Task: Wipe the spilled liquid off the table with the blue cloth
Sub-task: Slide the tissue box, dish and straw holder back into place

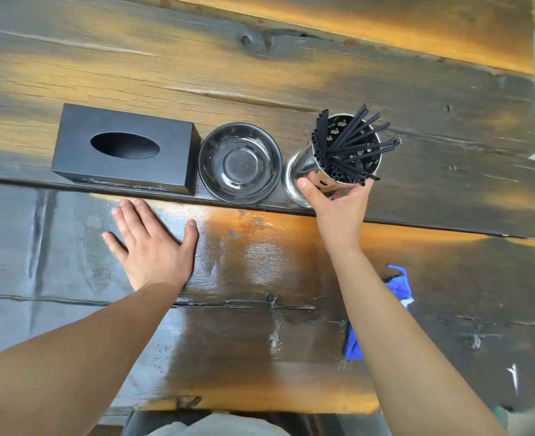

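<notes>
1. The wooden table is filling the view, its dark planks streaked with orange, and a wet sheen is glistening on the plank just in front of the bowl.
2. The black tissue box is sitting right beside the bowl, on its left, touching or nearly touching it.
3. The metal bowl is standing upright in the middle of the row, showing nothing inside.
4. The shiny metal holder is standing just to the right of the bowl, tilting slightly, with black straws fanning out of its top.
5. The left hand is lying flat and open on the table, fingers spread, in front of the bowl and to its left, holding nothing.
6. The right hand is curling around the holder's near rim, thumb and fingers gripping it.
7. The blue cloth is lying crumpled on the table well in front of the bowl and to its right, partly hidden under the right forearm, with neither hand touching it.
</notes>
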Tool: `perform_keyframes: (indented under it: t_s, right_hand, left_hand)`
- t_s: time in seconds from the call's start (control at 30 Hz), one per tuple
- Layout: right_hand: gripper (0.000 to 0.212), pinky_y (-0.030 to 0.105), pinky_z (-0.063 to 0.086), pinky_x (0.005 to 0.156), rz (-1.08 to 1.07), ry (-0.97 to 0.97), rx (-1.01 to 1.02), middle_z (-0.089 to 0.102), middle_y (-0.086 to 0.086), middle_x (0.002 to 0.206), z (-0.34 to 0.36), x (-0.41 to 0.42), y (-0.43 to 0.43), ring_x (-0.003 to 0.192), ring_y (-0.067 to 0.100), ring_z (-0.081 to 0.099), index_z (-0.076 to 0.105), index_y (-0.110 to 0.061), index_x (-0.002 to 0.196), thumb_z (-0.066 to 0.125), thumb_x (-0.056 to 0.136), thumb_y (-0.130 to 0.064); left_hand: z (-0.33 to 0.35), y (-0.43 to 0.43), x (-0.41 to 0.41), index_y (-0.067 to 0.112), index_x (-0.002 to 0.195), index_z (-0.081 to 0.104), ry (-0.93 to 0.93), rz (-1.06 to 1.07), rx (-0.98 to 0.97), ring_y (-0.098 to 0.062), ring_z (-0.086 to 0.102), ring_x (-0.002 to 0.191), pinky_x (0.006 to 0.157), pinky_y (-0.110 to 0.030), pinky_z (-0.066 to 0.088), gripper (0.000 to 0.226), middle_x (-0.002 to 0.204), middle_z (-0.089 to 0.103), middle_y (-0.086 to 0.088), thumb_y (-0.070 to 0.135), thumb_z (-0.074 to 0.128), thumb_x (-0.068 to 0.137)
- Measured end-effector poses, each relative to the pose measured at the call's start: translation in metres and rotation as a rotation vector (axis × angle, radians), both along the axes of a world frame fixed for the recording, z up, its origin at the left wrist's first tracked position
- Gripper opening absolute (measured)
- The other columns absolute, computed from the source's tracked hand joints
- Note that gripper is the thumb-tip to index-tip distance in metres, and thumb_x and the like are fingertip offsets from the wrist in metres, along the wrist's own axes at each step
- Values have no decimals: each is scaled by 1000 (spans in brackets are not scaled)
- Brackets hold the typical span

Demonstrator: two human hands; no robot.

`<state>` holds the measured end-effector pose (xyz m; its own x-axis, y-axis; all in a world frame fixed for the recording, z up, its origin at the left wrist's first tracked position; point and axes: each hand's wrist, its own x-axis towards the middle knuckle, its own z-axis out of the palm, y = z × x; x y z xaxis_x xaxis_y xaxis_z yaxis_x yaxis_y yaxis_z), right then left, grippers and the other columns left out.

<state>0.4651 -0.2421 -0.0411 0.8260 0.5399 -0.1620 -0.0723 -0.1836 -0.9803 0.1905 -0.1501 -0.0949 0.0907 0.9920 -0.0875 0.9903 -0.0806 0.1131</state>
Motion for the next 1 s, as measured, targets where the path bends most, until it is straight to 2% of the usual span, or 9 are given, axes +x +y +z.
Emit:
perform_keyframes:
  t_s: [0.13,0.2,0.3,0.37,0.43,0.53,0.73,0.9,1.0]
  right_hand:
    - [93,28,57,93,22,-7,-30,74,12,107,1,-2,-2,99,15,74,34,-1,142,94,71,-8]
    - [113,32,51,108,28,-29,-47,64,10,135,5,-2,-4,123,12,65,24,-6,155,97,70,-13]
    - [130,40,30,127,47,-64,-112,31,5,168,10,-5,-18,154,15,33,8,-21,165,97,72,-27]
    - [124,39,22,129,36,-96,-200,21,-6,171,15,-10,-34,157,7,21,11,-29,165,94,74,-39]
    - [113,43,22,129,9,-179,-319,23,-13,170,19,-16,-58,156,1,21,19,-31,164,87,76,-51]
    - [95,50,21,126,-10,-356,-522,25,-12,170,16,-25,-105,157,6,21,28,-34,161,73,83,-63]
    - [70,55,22,117,-43,-487,-1003,22,-9,172,-5,-45,-192,160,22,15,41,-41,153,51,90,-71]
    - [59,57,20,119,-32,-462,-1204,25,-8,171,-29,-68,-221,159,29,17,43,-46,151,40,97,-69]
    - [52,66,18,116,-84,-404,-1261,19,-13,172,-38,-75,-220,159,27,14,36,-52,152,38,101,-67]
  left_hand:
    - [0,0,0,5,161,14,4,0,-5,-30,3,158,125,-59,4,98,169,12,-16,72,34,93]
    - [-1,0,0,5,161,14,7,1,-7,-30,3,158,125,-59,4,98,169,12,-15,73,33,93]
    - [-1,0,0,6,161,14,11,2,-6,-30,3,158,124,-59,4,98,169,12,-15,73,32,93]
    - [-1,0,0,5,161,14,8,0,-6,-29,3,158,124,-59,4,98,169,12,-15,74,31,93]
    - [-1,-1,1,6,161,14,6,0,-9,-29,2,158,124,-59,3,99,169,11,-15,75,29,93]
    - [-2,0,0,6,161,13,-4,2,-20,-28,2,158,125,-59,3,99,169,10,-15,75,29,93]
    - [-1,1,-1,5,161,14,-23,7,-37,-29,1,158,124,-61,3,98,169,10,-15,72,34,92]
    - [1,1,-1,3,161,13,-37,4,-54,-29,0,158,124,-61,1,99,170,8,-15,72,33,92]
    - [3,0,-1,3,162,12,-51,-3,-68,-29,-1,158,124,-60,0,100,170,6,-14,72,32,91]
